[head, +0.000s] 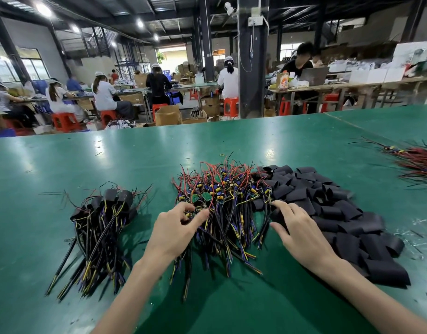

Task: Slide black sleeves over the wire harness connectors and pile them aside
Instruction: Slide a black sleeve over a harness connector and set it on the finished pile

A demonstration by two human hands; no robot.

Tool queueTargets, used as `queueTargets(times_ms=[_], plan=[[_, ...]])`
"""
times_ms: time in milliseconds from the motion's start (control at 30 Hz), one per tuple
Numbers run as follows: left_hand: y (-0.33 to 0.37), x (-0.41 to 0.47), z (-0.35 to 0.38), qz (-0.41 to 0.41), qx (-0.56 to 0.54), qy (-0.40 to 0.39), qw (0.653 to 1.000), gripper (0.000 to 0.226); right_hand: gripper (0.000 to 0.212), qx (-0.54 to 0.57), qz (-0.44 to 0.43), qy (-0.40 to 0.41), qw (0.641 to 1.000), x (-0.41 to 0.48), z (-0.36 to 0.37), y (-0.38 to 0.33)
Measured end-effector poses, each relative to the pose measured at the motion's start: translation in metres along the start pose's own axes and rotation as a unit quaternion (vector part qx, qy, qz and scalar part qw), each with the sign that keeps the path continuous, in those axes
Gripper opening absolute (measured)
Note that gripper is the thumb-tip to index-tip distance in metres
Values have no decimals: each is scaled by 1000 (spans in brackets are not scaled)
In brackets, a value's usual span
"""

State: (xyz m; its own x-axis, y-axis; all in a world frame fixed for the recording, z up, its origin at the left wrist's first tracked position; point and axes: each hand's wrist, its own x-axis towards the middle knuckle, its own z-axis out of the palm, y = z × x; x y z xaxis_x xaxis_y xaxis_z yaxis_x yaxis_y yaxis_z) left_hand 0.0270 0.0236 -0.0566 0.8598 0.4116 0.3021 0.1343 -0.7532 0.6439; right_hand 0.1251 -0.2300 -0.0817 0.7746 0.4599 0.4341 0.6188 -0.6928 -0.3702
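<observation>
Three piles lie on the green worktop [135, 160]: sleeved harnesses [103, 220] at lower left, bare harnesses [222, 201] at centre, black sleeves [328, 206] at right. The left hand [176, 227] has its fingers curled, pinching a wire in the centre tangle. The right hand [296, 227] rests with fingers spread on the sleeve pile's near edge. Recommended: draw one harness out along its length, since neighbouring wires look likely to snag, and take a single sleeve. Another wire bundle [420, 165] lies at far right, well apart.
</observation>
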Motion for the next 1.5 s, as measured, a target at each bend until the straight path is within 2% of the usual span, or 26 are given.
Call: queueTargets(times_ms=[67, 167, 267, 367, 467, 600, 700, 833, 900, 1000, 1133, 1233, 1367, 1500], plan=[[-2, -1, 0, 16, 52, -3, 998, 29, 50, 9, -6, 2, 1000, -2, -2, -3], [-2, -2, 2, 50, 67, 19, 996, 13, 50, 25, -15, 13, 999, -4, -5, -8], [-4, -1, 3, 54, 53, 25, 997, 18, 48, 39, -30, 33, 998, -7, -8, -14], [-4, -2, 4, 36, 19, 38, 998, 12, 47, 51, -36, 44, 997, -10, -11, -17], [-3, -3, 2, 14, 27, 47, 998, 34, 48, 80, -36, 51, 995, -11, -13, -18], [-3, -4, -2, 52, 78, 55, 994, 25, 48, 96, -31, 54, 993, -12, -13, -19], [-6, -3, -2, 79, 93, 98, 988, 18, 47, 100, -34, 57, 993, -12, -13, -19], [-1, -3, -3, 149, 41, 152, 976, 15, 47, 107, -43, 65, 991, -12, -13, -21], [4, -5, -4, 176, -13, 133, 975, 16, 47, 115, -44, 65, 990, -13, -14, -21], [6, -9, -3, 177, -68, 52, 981, 26, 48, 117, -42, 60, 990, -12, -14, -21], [2, -13, 2, 156, -1, -37, 987, 21, 51, 116, -28, 48, 992, -12, -13, -19], [-1, -12, 0, 146, 32, -46, 988, 19, 52, 116, -17, 42, 992, -11, -13, -19], [-5, -9, -1, 145, 92, -18, 985, 14, 51, 115, -9, 41, 992, -11, -12, -18], [-13, -9, 7, 110, 198, 3, 974, 12, 51, 111, 0, 44, 993, -11, -11, -18]])
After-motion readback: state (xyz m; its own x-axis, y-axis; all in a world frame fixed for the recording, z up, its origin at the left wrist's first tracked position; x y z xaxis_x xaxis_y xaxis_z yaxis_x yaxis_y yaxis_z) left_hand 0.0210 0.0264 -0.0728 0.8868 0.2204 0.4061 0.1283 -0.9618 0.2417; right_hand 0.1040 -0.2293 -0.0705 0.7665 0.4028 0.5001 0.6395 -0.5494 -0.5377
